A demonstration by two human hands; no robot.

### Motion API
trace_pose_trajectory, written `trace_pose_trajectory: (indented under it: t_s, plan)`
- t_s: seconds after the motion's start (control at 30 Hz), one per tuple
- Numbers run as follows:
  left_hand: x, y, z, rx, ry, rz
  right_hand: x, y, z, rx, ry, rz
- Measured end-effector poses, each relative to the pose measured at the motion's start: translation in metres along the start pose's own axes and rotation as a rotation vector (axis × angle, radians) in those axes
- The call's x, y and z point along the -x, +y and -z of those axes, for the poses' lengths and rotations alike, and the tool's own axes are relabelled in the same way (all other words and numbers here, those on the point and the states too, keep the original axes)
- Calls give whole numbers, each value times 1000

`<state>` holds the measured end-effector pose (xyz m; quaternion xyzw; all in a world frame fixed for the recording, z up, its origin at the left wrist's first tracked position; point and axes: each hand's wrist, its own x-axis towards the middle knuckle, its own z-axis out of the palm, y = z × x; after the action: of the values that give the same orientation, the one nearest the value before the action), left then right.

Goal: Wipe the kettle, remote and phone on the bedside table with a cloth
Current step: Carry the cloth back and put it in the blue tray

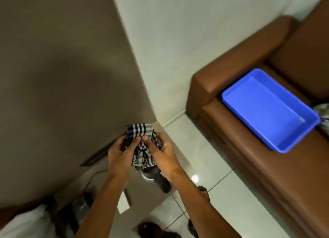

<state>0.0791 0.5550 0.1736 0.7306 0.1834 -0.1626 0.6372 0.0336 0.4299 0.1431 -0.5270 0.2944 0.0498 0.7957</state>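
Note:
Both my hands hold a black-and-white checked cloth [140,137] bunched between them, above the bedside table [146,200]. My left hand [118,155] grips its left side and my right hand [162,155] its right side, with the thumbs meeting on top. Just under the cloth stands the dark kettle [157,178], partly hidden by my hands and the hanging cloth. A slim dark remote [127,196] lies on the table beside a white card [123,204]. A blurred dark object that may be the phone [81,204] sits at the table's left end.
A brown sofa [249,157] stands to the right with a blue plastic tray [267,109] on its seat. A cable [92,178] runs over the table near the brown wall panel. My sandalled feet [153,229] are on the pale tiled floor. White bedding [26,223] shows lower left.

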Motion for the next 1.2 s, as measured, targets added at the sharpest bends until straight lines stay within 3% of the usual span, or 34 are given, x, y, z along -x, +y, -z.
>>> trace_pose_trajectory:
  t_s: [0.3, 0.47, 0.7, 0.9, 1.2]
  plan:
    - [9, 16, -279, -183, -327, -25, -32, -84, 237, 3, 427, 104]
    - [23, -23, -417, -274, -514, -20, -45, -80, 368, -46, 668, 38]
    - [26, -104, -556, -529, -699, -55, -63, -53, 525, 221, 912, -190]
    - [12, -155, -614, -742, -739, -245, -79, -37, 577, 596, 880, -316]
    - [-4, -180, -627, -793, -907, -131, -103, -49, 572, 980, 742, -377]
